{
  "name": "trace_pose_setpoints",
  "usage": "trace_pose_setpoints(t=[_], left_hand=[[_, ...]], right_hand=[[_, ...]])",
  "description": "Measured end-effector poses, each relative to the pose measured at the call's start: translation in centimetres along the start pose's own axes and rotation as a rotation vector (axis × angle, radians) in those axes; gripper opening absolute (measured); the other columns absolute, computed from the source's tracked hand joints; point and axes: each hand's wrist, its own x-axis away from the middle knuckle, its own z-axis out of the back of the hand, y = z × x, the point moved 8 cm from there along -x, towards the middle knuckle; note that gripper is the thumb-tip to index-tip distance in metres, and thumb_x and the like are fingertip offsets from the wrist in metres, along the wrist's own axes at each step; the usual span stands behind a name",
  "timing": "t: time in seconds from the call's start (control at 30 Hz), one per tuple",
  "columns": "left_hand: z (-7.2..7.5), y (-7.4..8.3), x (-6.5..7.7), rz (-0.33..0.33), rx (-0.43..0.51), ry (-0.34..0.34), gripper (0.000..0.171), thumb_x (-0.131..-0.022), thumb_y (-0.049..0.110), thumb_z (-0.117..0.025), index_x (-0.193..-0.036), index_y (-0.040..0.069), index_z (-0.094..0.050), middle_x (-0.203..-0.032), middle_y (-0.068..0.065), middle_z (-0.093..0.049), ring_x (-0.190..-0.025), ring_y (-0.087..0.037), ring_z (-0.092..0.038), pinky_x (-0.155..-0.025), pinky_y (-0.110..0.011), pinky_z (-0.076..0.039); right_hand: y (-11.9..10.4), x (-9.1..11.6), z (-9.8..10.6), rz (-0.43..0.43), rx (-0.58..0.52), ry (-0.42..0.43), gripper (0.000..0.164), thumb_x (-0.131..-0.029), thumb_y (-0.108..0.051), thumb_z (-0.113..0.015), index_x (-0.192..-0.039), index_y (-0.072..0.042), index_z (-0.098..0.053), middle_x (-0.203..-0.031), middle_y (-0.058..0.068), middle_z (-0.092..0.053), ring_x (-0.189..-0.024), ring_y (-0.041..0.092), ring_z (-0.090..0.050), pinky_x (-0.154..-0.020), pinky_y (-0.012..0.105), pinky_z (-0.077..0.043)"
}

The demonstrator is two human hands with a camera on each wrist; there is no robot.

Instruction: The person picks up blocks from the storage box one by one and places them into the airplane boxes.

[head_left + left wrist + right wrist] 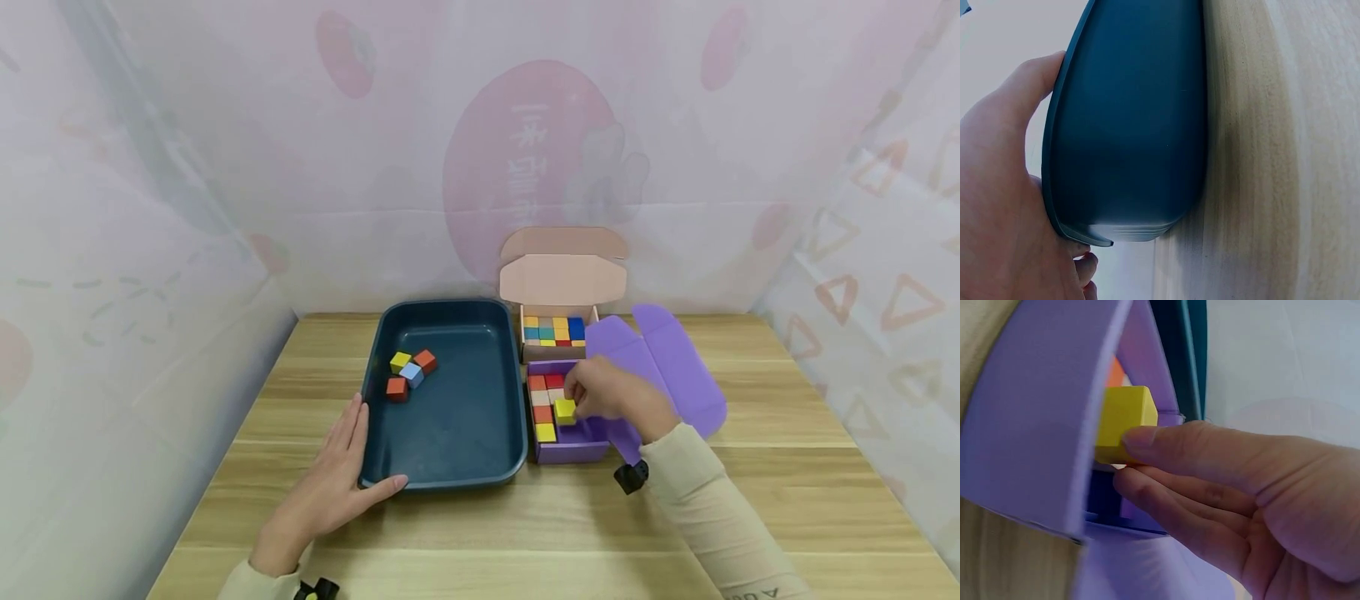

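My right hand pinches a yellow cube between thumb and fingers, low over the purple box. In the right wrist view the yellow cube shows just inside the box wall. Red, orange, pale and yellow cubes fill the left part of that box, while bare purple floor shows at its front right. My left hand rests along the near left corner of a dark teal tray, fingers straight, thumb on the front rim. Several loose cubes, among them a blue one, lie in the tray.
Behind the purple box stands a pinkish cardboard box with its lid raised, packed with coloured blocks. The purple lid lies folded out to the right, under my right forearm. Printed cloth walls enclose the wooden table.
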Motion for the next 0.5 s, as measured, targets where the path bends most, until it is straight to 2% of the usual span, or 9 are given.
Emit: trace_pose_setpoints(t=[0.3,0.5], left_hand=[[-0.1,0.1,0.0,-0.017,0.006,0.003,0.123,-0.091,0.068,-0.069,-0.169,0.002,-0.002,-0.179,-0.018,0.003,-0.165,-0.045,-0.006,-0.128,-0.073,-0.016],[-0.1,0.0,0.0,-0.007,0.005,-0.001,0.125,-0.09,0.072,-0.068,-0.169,0.003,-0.001,-0.179,-0.017,0.005,-0.165,-0.044,-0.006,-0.128,-0.072,-0.016]], right_hand=[[0.3,-0.2,-1.4,0.019,0.013,0.065,0.019,-0.084,-0.001,-0.087,-0.1,-0.002,-0.078,-0.097,0.009,-0.077,-0.083,0.015,-0.067,-0.082,0.034,-0.064],[0.4,-0.4,-1.9,0.061,0.018,0.13,0.014,-0.084,0.002,-0.085,-0.096,0.0,-0.079,-0.095,0.012,-0.078,-0.082,0.016,-0.069,-0.08,0.034,-0.065]])
